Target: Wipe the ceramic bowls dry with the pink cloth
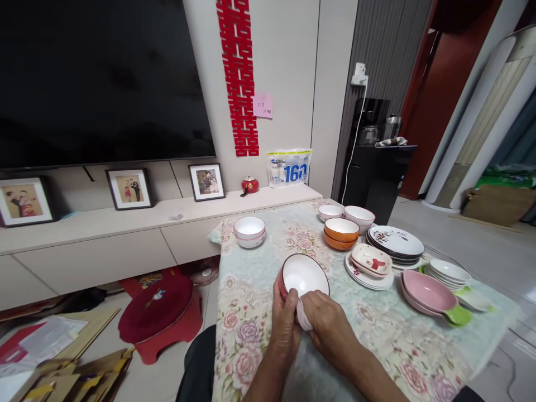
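Note:
A bowl (305,273) with a white inside and a dark rim is tilted toward me above the near part of the table. My left hand (285,310) grips its left side, with the thumb near the rim. My right hand (329,318) is closed on a whitish cloth (303,315) and presses it against the near side of the bowl. Most of the bowl's outside is hidden by my hands. Beyond it, two stacked white bowls (249,231) stand to the left, and orange bowls (341,231) stand to the right.
On the table's right are stacked plates (396,241), square dishes (372,259) on round plates, pink pans (429,290) with green handles, small white bowls (450,272) and more bowls (359,215) behind. A flowered cloth (251,312) covers the table. A red stool (157,307) stands left.

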Demonstrator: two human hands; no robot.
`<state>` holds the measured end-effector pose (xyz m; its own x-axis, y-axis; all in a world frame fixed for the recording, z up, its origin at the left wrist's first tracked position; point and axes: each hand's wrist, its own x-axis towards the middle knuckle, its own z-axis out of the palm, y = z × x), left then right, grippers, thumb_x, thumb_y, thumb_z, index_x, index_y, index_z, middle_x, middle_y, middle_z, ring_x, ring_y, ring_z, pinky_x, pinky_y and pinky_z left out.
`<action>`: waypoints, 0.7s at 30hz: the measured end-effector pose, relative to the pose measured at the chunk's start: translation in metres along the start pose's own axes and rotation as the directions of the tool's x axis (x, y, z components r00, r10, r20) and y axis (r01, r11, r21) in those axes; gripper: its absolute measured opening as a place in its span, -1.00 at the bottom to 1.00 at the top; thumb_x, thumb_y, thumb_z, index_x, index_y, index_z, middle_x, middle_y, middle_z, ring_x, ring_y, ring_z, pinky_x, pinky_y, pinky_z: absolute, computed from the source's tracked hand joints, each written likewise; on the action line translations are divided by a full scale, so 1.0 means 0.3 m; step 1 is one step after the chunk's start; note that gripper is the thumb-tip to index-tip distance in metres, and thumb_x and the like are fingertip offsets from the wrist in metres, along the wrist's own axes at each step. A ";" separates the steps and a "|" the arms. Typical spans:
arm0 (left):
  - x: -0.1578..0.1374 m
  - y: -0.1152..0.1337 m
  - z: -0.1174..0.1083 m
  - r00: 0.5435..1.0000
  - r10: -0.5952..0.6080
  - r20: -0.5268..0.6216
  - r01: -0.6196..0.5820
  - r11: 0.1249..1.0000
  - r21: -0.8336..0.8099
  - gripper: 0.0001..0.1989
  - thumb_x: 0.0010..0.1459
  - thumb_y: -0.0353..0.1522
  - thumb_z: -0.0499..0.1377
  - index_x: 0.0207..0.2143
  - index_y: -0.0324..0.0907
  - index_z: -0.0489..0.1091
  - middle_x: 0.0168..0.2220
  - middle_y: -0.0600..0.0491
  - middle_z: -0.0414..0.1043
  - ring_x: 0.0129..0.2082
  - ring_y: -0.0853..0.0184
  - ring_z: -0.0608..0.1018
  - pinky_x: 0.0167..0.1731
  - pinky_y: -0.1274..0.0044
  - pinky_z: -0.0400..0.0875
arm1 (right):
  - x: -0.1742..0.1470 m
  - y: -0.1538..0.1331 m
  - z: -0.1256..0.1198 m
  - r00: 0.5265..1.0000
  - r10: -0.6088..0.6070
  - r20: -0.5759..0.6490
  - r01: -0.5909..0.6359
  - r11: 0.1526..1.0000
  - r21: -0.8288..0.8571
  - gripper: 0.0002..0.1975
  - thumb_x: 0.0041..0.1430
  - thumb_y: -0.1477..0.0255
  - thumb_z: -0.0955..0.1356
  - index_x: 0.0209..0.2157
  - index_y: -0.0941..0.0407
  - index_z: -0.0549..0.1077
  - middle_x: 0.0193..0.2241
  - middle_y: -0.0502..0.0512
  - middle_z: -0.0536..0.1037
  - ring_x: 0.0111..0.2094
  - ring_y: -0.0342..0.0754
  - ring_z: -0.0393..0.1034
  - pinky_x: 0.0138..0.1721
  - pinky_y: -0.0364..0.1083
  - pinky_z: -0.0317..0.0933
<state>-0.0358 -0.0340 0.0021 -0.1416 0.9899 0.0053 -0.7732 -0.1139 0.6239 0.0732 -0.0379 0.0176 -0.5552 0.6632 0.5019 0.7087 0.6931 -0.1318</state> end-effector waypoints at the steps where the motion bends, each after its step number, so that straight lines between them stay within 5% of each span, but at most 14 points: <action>1: 0.002 0.005 -0.001 1.000 0.000 -0.020 0.000 1.000 0.009 -0.23 0.07 -0.22 0.35 0.29 -0.07 0.13 0.18 -0.13 0.39 0.14 0.10 0.48 0.09 0.37 0.37 | 0.004 0.000 -0.004 0.999 -0.007 0.051 0.007 1.000 0.008 -0.72 -0.02 0.74 0.28 -0.31 0.13 0.41 -0.35 0.09 0.50 -0.32 0.01 0.30 -0.27 -0.05 0.20; 4: 0.012 0.021 -0.010 0.998 -0.031 -0.051 0.030 1.000 -0.009 -0.30 0.12 -0.18 0.30 0.26 -0.11 0.18 0.10 -0.14 0.47 0.06 0.09 0.54 0.04 0.34 0.41 | 0.014 0.024 -0.019 0.992 -0.019 0.126 0.017 1.000 0.019 -0.79 0.16 0.70 0.28 -0.31 0.10 0.43 -0.32 0.04 0.53 -0.25 0.00 0.33 -0.06 0.04 0.19; 8: 0.016 0.028 -0.014 0.991 -0.112 -0.072 0.110 0.993 -0.041 -0.36 0.15 -0.12 0.26 0.20 -0.22 0.26 -0.04 -0.15 0.55 0.02 0.05 0.55 0.00 0.26 0.45 | 0.010 0.103 -0.052 0.999 0.030 0.028 -0.031 0.999 0.026 -0.88 0.28 0.51 0.35 -0.33 0.02 0.49 -0.19 0.00 0.59 0.08 0.14 0.27 0.19 0.36 -0.16; 12: 0.000 0.028 0.001 0.985 -0.171 -0.027 0.170 0.985 -0.024 -0.40 0.20 -0.11 0.21 0.19 -0.22 0.28 0.06 -0.17 0.50 0.08 0.04 0.52 0.04 0.23 0.43 | -0.022 0.223 -0.114 0.995 0.034 0.089 -0.051 0.978 0.200 -0.74 0.24 0.59 0.29 -0.20 -0.02 0.53 0.10 0.05 0.46 0.16 0.11 0.22 0.10 0.17 0.15; 14: -0.012 0.031 0.012 0.984 -0.176 -0.024 0.176 0.984 0.001 -0.43 0.20 -0.12 0.20 0.18 -0.20 0.30 0.12 -0.15 0.46 0.11 0.05 0.49 0.07 0.24 0.40 | -0.039 0.280 -0.129 0.988 0.153 -0.007 -0.147 0.958 0.245 -0.63 0.21 0.65 0.22 -0.16 0.00 0.54 0.08 0.12 0.47 0.10 0.07 0.30 0.08 0.13 0.20; 17: -0.027 0.032 0.024 0.982 -0.186 -0.004 0.186 0.981 0.059 -0.44 0.20 -0.13 0.21 0.19 -0.18 0.30 0.14 -0.13 0.45 0.16 0.05 0.45 0.13 0.26 0.35 | -0.046 0.322 -0.109 0.895 0.408 -0.180 -0.345 0.889 0.300 -0.71 0.18 0.50 0.28 -0.09 0.08 0.53 -0.04 0.21 0.54 0.02 0.14 0.38 0.05 0.17 0.25; 19: -0.033 0.027 0.026 0.977 -0.199 0.080 0.189 0.975 0.113 -0.40 0.19 -0.15 0.22 0.23 -0.16 0.26 0.16 -0.14 0.43 0.19 0.03 0.42 0.16 0.25 0.31 | -0.038 0.312 -0.083 0.822 0.542 -0.173 -0.428 0.790 0.439 -0.67 0.22 0.31 0.32 -0.03 0.12 0.49 -0.05 0.24 0.55 0.00 0.15 0.41 0.04 0.16 0.27; 21: -0.035 0.018 0.023 0.964 -0.200 0.176 0.171 0.971 0.164 -0.34 0.16 -0.16 0.25 0.27 -0.15 0.21 0.20 -0.16 0.38 0.22 0.01 0.39 0.20 0.24 0.27 | -0.025 0.281 -0.064 0.825 0.558 -0.088 -0.422 0.712 0.561 -0.57 0.27 0.18 0.28 0.05 0.14 0.44 0.00 0.25 0.53 0.03 0.15 0.40 0.08 0.14 0.26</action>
<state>-0.0342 -0.0444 0.0107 0.1268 0.9918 0.0183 -0.6740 0.0726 0.7352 0.1455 0.0102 0.0191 -0.0244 0.9092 0.4155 0.4951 0.3721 -0.7851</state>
